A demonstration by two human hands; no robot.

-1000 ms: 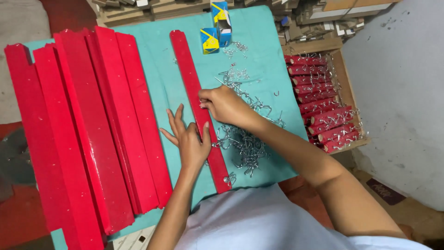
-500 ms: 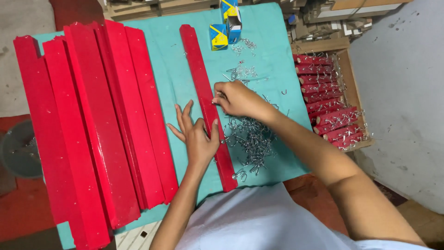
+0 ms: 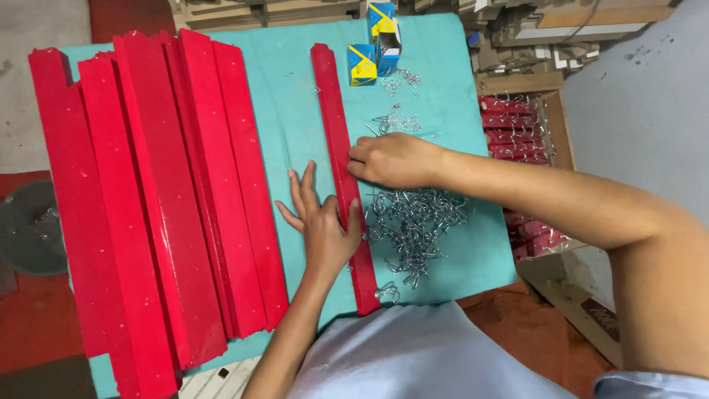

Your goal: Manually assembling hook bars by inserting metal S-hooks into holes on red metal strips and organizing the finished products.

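A long narrow red strip lies lengthwise on the teal table. My left hand rests flat on the strip's near part, fingers spread, holding it down. My right hand sits on the strip's right edge farther up, fingers curled and pinched; what it grips is hidden. A heap of small silver metal hooks lies just right of the strip, below my right hand.
Several wide red strips lie side by side over the table's left half. Two blue-and-yellow small boxes stand at the far edge. A wooden crate with red pieces sits to the right. A dark round pan is on the floor at left.
The view has shifted slightly. My right hand has slid a little farther up along the strip's right edge. My left hand stays pressed on the strip.
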